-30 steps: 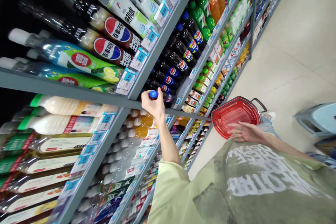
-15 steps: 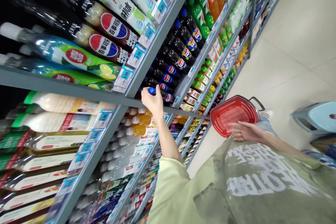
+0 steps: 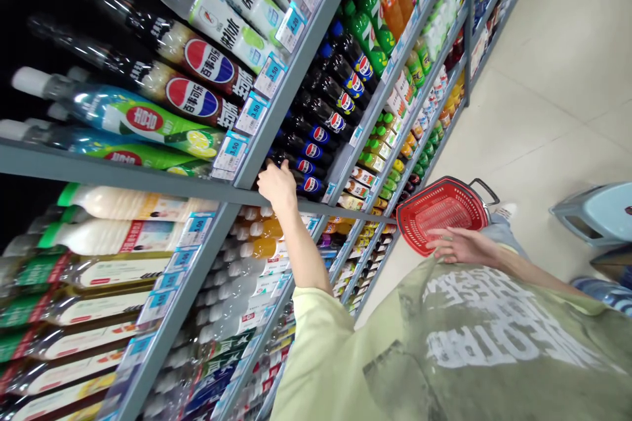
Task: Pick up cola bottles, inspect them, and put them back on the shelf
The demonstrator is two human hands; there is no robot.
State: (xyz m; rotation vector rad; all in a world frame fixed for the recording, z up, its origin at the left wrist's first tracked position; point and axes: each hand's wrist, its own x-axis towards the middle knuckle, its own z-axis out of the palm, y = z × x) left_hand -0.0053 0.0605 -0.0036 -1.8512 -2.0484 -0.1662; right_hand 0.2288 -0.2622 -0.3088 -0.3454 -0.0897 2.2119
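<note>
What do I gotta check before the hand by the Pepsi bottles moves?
1. Left hand right by the Pepsi bottles: ok.
2. Good grip on one: cannot tell, the hand hides it.
3. Left wrist away from the grey shelf frame: not ok, they overlap in this view.
4. Right hand free of bottles: ok, fingers extended.
5. Red shopping basket facing open-side up: ok.

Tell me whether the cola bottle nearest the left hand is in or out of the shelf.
In: the cola bottle stands on the shelf, lined up beside similar bottles, next to the left hand.
</note>
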